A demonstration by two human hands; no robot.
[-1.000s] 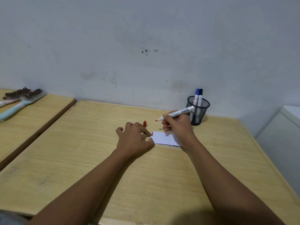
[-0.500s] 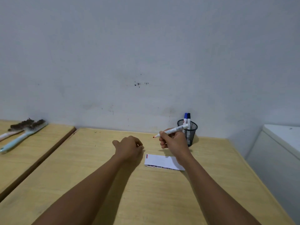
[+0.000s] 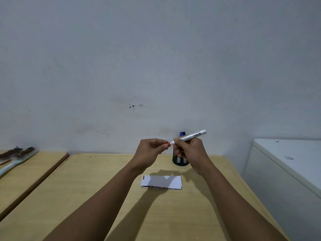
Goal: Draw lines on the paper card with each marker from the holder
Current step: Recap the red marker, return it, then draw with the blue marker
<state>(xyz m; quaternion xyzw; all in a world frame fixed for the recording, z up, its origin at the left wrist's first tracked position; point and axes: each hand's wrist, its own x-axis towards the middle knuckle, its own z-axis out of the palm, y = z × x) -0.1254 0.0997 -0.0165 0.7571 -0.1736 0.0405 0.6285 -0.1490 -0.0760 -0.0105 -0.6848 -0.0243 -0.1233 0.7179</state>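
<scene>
A pale wooden table point(image 3: 86, 197) is filling the foreground under a bare grey wall, and nearest the person the paper card point(image 3: 161, 182) is lying flat and untouched by either hand, a short red mark showing at its left edge. Just beyond the card, the right hand point(image 3: 190, 153) is gripping the white marker point(image 3: 190, 136) while the left hand point(image 3: 150, 152) is pinching the red cap point(image 3: 168, 144) against its tip, probably to close it. Beyond the card, the mesh holder point(image 3: 180, 160) is standing half-hidden behind the right hand, a blue-capped marker point(image 3: 182, 133) sticking up, likely awaiting its turn.

Both forearms reach forward, raised; left hand point(image 3: 150, 152) and right hand point(image 3: 190, 152) meet, fingers curled in a pinching grip.
</scene>
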